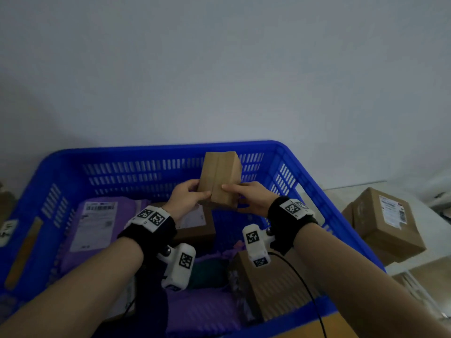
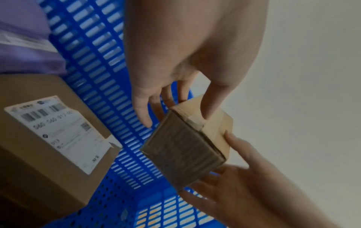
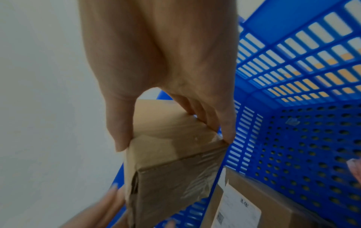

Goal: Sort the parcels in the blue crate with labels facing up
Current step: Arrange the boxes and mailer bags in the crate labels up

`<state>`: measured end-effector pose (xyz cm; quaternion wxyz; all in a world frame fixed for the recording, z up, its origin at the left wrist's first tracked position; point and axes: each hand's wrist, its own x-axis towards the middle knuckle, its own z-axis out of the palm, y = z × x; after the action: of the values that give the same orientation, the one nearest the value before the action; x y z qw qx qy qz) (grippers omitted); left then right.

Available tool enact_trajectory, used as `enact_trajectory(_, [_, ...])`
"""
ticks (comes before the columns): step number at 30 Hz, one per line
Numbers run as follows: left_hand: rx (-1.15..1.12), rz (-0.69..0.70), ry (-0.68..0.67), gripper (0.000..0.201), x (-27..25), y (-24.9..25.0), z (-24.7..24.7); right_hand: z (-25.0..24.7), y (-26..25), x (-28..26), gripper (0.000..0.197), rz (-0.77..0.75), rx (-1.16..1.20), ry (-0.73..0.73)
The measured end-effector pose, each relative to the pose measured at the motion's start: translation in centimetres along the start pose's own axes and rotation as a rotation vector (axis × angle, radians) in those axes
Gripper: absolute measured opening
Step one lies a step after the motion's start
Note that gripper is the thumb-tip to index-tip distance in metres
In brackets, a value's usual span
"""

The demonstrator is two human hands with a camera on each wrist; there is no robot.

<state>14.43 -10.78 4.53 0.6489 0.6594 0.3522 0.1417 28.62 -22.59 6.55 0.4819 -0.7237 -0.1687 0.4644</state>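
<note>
Head view: small cardboard box (image 1: 220, 179), plain brown, taped seam facing the camera, no label visible on the faces shown; held in the air above the far middle of the blue crate (image 1: 156, 152). Left hand (image 1: 186, 196) grips its left side, thumb on the near face, fingers curled behind. Right hand (image 1: 251, 197) grips its right side likewise. Inside crate: purple mailer (image 1: 97, 223) at left, label up; labelled brown box (image 1: 195, 225) under the left wrist, label up; another brown box (image 1: 275, 284) near right. Outside crate, right: labelled carton (image 1: 388, 223)
</note>
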Motion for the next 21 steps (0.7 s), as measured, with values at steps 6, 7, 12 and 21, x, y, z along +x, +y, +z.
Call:
enact_trajectory(6, [-0.252,-0.179,0.007,0.039,-0.2,0.0,-1.6,-0.6,-1.1,0.2,0.047,-0.028,0.131,-0.166])
enact_trajectory(7, [-0.249,-0.23,-0.023,0.046,-0.1,-0.3,-1.7,-0.7,-1.3,0.2,0.045,-0.028,0.14,-0.194])
enact_trajectory(12, [-0.304,-0.288,-0.123,0.048,-0.3,-0.8,-1.2,-1.5,-1.0,0.6,0.038,0.001,0.222,-0.316])
enact_trajectory(21, [-0.259,-0.196,0.054,0.026,0.1,-1.0,-0.9,-2.6,0.4,2.2,0.049,-0.099,0.175,-0.164])
